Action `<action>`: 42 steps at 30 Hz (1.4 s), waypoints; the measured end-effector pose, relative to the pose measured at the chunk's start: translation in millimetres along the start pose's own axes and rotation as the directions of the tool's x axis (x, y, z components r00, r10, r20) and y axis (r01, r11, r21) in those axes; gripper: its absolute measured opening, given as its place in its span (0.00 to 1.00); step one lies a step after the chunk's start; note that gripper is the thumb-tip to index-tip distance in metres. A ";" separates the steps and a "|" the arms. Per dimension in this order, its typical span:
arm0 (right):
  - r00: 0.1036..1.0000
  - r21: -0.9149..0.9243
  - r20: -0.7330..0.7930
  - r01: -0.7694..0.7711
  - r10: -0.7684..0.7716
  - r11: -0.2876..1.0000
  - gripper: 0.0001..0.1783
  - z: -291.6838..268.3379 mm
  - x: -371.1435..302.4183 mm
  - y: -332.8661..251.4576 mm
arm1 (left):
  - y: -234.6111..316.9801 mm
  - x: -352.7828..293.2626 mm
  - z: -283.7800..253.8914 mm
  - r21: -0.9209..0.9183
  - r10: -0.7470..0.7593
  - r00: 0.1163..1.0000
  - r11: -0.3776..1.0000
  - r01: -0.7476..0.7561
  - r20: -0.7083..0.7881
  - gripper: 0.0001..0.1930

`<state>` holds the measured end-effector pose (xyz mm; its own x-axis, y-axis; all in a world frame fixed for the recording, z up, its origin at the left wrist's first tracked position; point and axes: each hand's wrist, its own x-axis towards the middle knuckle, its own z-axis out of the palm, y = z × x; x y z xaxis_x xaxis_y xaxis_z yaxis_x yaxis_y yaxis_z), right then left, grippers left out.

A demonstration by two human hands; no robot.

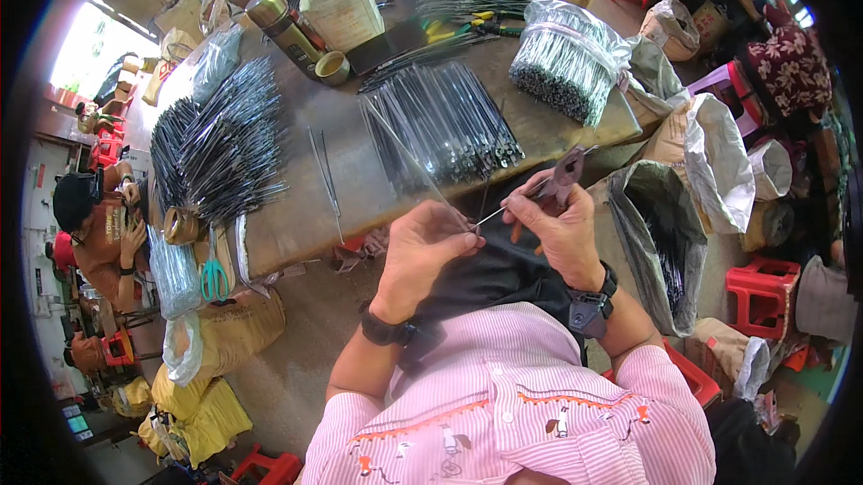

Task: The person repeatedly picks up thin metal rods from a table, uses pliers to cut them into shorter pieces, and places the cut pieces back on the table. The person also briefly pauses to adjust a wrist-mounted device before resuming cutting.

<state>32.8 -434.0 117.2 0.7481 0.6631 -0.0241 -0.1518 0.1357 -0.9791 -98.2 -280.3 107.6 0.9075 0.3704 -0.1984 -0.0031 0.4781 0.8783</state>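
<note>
My left hand is closed in a pinch on a long thin metal strip, which slants up and left over the table edge. In my right hand is a pair of pliers, jaws pointing up and away to the right. My right thumb and forefinger also pinch a short length of the strip close to the left fingertips. Just beyond my hands, a row of similar metal strips lies on the table. A few loose strips lie to its left.
Dark strips are heaped at left, near teal-handled scissors. A plastic-wrapped bundle stands at the table's right corner. Behind the row are a flask and a cup. An open sack stands at right. Another person sits far left.
</note>
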 end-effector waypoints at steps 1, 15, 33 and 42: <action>0.999 -0.020 0.024 -0.028 0.029 0.999 0.08 3.8 -1.3 1.5 | 0.7 0.7 0.7 0.011 -0.004 1.000 1.000 0.004 -0.001 0.09; 0.987 0.141 0.063 -0.154 0.146 0.978 0.14 1.0 15.2 1.8 | 4.2 0.8 0.5 0.197 -0.220 0.965 0.962 0.190 0.143 0.13; 0.994 0.029 -0.031 -0.100 0.101 0.995 0.09 -0.7 7.5 7.9 | -6.9 17.5 11.7 -0.216 -0.372 0.918 0.893 0.395 0.139 0.07; 0.892 0.708 0.086 -0.368 0.443 0.603 0.23 -42.1 2.1 25.1 | -11.0 17.9 15.3 -0.052 -0.247 0.967 0.967 0.250 0.053 0.10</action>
<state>57.8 -460.3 84.0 0.5445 0.7152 -0.4381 -0.8241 0.3589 -0.4383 -75.6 -291.1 101.0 0.9010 0.1980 -0.3861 0.2018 0.5966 0.7767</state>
